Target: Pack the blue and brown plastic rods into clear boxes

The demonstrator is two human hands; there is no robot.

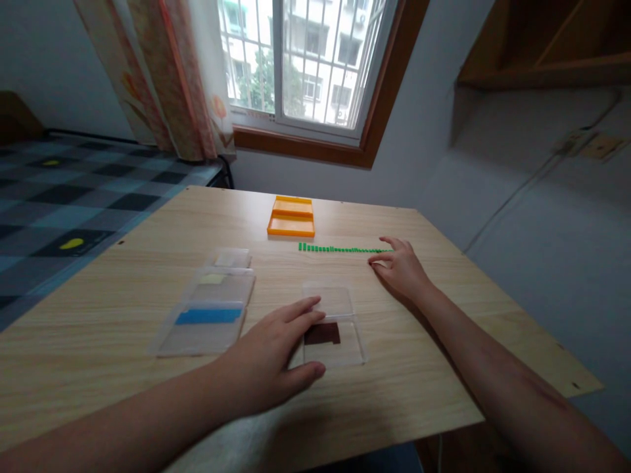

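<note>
My left hand (276, 348) has its fingers spread over the left side of a clear, opened plastic case (352, 345). Inside that case lies a dark brown block of pieces (323, 333), partly covered by my fingers. My right hand (401, 266) reaches to the right end of a long row of small green pieces (332, 249). Its fingers are apart on either side of the row's end, and I see nothing held between them. An open orange case (290, 225) with two shallow halves lies just beyond the row's left end.
Left of my left hand lie overlapping clear plastic cases (217, 338), holding a blue strip (210, 316) and a pale yellow piece (211, 279). The wooden table (148, 309) ends before a window (315, 66); a bed (98, 190) stands at left, a wall shelf (547, 72) upper right.
</note>
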